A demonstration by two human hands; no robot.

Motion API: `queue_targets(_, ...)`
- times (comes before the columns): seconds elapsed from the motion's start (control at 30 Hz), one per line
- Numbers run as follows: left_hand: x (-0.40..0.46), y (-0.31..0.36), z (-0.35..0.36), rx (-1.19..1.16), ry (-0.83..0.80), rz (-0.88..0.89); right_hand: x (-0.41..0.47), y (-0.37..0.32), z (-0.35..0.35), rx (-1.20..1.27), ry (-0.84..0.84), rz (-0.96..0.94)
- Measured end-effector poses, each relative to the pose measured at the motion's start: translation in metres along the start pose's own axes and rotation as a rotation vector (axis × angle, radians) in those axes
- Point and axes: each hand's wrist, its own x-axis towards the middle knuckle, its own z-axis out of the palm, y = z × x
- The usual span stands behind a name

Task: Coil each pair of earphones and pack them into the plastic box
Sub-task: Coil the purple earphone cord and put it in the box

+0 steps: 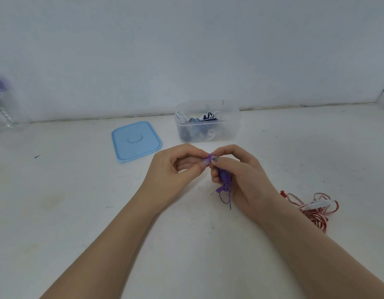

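Note:
A pair of purple earphones (pixel 224 180) is bunched into a small coil in my right hand (pixel 240 175), whose fingers curl round it. The jack and a short loop of cord hang below the palm. My left hand (pixel 176 167) pinches the coil's top end between thumb and forefinger, touching my right thumb. Behind the hands stands the clear plastic box (pixel 232 128), open, holding several coiled earphones in white, blue and black. A red-and-white striped pair of earphones (pixel 314 210) lies loose on the table to the right of my right wrist.
The box's light blue lid (pixel 136 141) lies flat on the white table (pixel 78 212), left of the box. A clear plastic bottle (pixel 3 108) stands at the far left by the wall. The wall runs close behind the box.

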Motion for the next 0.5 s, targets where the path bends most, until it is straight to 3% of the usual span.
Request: queue_targets(0.5, -0.0003, -0.0021, -0.0037, 0.180, -0.012, 0.104, 0.0001, -0.0023, 0.0006, 0.100, -0.023, 0.094)
